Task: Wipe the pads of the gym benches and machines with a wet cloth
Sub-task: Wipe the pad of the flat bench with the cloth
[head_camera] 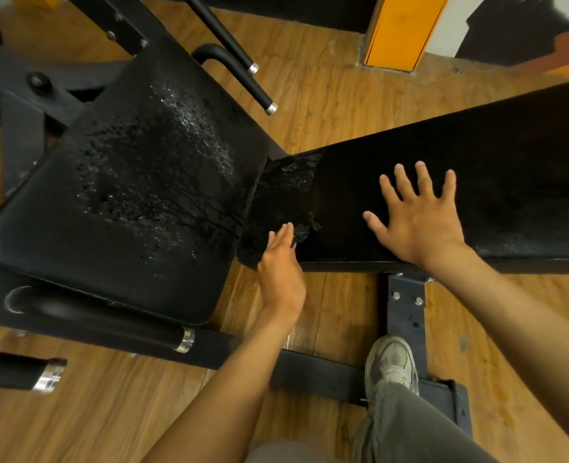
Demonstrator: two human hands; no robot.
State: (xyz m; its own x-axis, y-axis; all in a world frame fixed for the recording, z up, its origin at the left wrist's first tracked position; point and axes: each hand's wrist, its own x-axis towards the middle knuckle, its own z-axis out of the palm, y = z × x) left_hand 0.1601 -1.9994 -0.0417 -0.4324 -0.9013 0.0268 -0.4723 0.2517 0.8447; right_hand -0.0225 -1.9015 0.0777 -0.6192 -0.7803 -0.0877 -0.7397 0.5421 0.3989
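Note:
A black seat pad (136, 195) on the left is speckled with water drops. To its right runs a long black bench pad (477, 168). A dark wet cloth (283, 198) lies crumpled over the left end of that long pad, in the gap between the two pads. My left hand (281, 272) has straight fingers, and their tips touch the cloth's lower edge. My right hand (416, 215) is spread flat, palm down, on the long pad, to the right of the cloth.
The machine's black steel frame (406, 315) and base bars cross the wooden floor below the pads. Chrome-tipped handles (183, 340) stick out at lower left and upper middle. My shoe (391, 365) stands on the base bar. An orange post (403, 31) rises at the back.

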